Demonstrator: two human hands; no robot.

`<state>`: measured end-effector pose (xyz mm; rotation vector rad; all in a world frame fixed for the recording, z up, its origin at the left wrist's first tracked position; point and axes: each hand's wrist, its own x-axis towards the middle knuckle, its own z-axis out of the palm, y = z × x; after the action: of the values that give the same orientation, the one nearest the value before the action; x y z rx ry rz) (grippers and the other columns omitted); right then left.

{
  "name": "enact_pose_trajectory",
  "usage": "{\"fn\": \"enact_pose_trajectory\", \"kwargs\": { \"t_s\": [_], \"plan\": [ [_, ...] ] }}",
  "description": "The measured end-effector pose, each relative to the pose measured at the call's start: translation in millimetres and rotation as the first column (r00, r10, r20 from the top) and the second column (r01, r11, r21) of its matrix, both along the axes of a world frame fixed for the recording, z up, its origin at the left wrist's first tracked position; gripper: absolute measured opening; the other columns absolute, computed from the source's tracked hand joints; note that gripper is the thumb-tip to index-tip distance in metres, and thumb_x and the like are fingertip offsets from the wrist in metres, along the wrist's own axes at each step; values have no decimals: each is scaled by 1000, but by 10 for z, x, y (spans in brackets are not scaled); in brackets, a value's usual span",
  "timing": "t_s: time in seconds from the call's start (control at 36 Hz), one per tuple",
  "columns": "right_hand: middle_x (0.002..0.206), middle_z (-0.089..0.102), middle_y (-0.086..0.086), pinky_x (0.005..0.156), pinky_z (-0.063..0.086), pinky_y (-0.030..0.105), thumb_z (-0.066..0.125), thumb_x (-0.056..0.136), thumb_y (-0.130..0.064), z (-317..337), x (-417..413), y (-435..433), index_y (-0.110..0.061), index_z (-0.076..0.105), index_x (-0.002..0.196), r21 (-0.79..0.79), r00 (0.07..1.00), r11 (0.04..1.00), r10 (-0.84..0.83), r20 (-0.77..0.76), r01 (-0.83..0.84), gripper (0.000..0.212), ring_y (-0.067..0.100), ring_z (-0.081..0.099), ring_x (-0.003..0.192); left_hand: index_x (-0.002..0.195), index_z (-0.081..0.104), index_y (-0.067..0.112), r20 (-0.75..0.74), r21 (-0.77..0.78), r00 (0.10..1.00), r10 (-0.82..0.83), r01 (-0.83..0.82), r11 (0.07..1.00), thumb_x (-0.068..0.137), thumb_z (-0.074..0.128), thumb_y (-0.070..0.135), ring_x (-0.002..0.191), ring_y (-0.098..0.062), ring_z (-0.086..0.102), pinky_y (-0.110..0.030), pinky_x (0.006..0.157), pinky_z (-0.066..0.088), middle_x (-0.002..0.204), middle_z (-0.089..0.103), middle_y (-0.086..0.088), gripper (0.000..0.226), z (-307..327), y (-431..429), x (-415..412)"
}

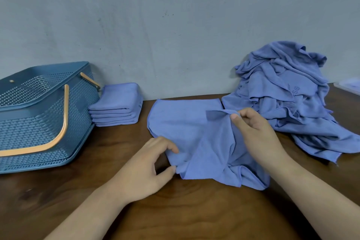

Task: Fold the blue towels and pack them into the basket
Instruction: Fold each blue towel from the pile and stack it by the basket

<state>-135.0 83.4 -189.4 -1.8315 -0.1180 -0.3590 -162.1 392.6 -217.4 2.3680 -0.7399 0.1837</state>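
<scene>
Two bare forearms reach in from the near edge of the brown wooden table point(175, 212), and both hands work on one blue towel point(187, 134) lying in the middle of the table, towards its far edge. The left hand point(150, 163) pinches the towel's near left edge, with the forefinger curled on top of the cloth and the thumb pressing against the fold from the side. The right hand point(255, 132) pinches a corner of the same towel between thumb and curled fingers, holding it slightly lifted and turned over onto the flat part. The far half of the towel lies smooth on the wood. Its near right part is bunched in loose folds under the right wrist.

At the left edge of the table stands a blue perforated basket point(39, 122) with two orange handles point(60, 132), the near one hanging down against its front. Just beside the basket's right side, at the far edge against the grey wall point(155, 25), sits a neat stack of folded towels point(116, 103). Towards the far right corner a pile of loose towels point(288, 91) is heaped against the grey wall, its lower cloths spilling forward near the right hand. A pale flat object point(348, 84) shows at the right edge, too cut off to identify.
</scene>
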Motion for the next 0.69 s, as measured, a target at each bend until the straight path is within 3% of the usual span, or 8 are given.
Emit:
{"fn": "enact_pose_trajectory", "kwargs": {
  "t_s": [0.11, 0.22, 0.28, 0.39, 0.47, 0.61, 0.69],
  "plan": [
    [96, 62, 26, 75, 44, 40, 59, 105, -44, -18, 32, -11, -17, 61, 96, -41, 999, 999, -36, -35, 35, 29, 19, 53, 77, 112, 64, 37, 37, 88, 991, -129, 125, 988, 92, 79, 41, 121, -11, 57, -37, 105, 45, 120, 59, 21, 25, 58, -113, -80],
    [94, 61, 25, 72, 42, 39, 58, 105, -47, 73, -54, 50, -21, 60, 95, -42, 1000, 999, -1, -6, 1, 28, 19, 50, 74, 111, 63, 42, 53, 139, 998, -44, 36, 990, 84, 74, 71, 120, -6, 56, -27, 107, 40, 118, 59, 24, 41, 84, -223, -117],
    [96, 62, 25, 73, 43, 42, 58, 104, -50, 153, -126, 86, -23, 61, 97, 2, 998, 999, 54, 30, -54, 28, 26, 51, 75, 108, 64, 44, 51, 113, 999, 11, -16, 993, 83, 71, 76, 118, -4, 54, -23, 105, 37, 115, 58, 25, 41, 65, -302, -126],
    [97, 64, 31, 73, 49, 66, 59, 104, -53, 298, -242, 128, -20, 62, 105, 61, 988, 993, 96, 121, -104, 33, 56, 58, 82, 97, 70, 43, -48, -77, 995, 85, -89, 993, 93, 77, 50, 115, -9, 57, -23, 98, 42, 112, 62, 22, 11, 41, -439, -153],
    [92, 71, 24, 77, 52, 65, 58, 106, -46, 347, -284, 107, -20, 63, 106, 95, 983, 990, 88, 162, -105, 27, 57, 61, 87, 96, 77, 37, -95, -274, 989, 117, -139, 952, 96, 77, 30, 112, -14, 65, -23, 93, 48, 110, 70, 16, 7, 146, -437, -194],
    [91, 63, 38, 76, 49, 69, 60, 106, -43, 381, -291, 63, -21, 64, 104, 109, 981, 990, 67, 184, -88, 23, 58, 59, 83, 98, 83, 24, -12, -536, 957, 289, -250, 806, 96, 74, 14, 110, -6, 71, -11, 96, 46, 108, 78, 14, 13, 373, -357, -225],
    [87, 59, 40, 72, 48, 66, 61, 105, -45, 391, -310, 58, -20, 64, 102, 102, 980, 989, 88, 177, -107, 25, 57, 58, 79, 96, 79, 15, -87, -687, 961, 262, -248, 683, 101, 68, 12, 101, -15, 72, -25, 96, 51, 101, 79, -2, 12, 447, -301, -223]
  ]
}}
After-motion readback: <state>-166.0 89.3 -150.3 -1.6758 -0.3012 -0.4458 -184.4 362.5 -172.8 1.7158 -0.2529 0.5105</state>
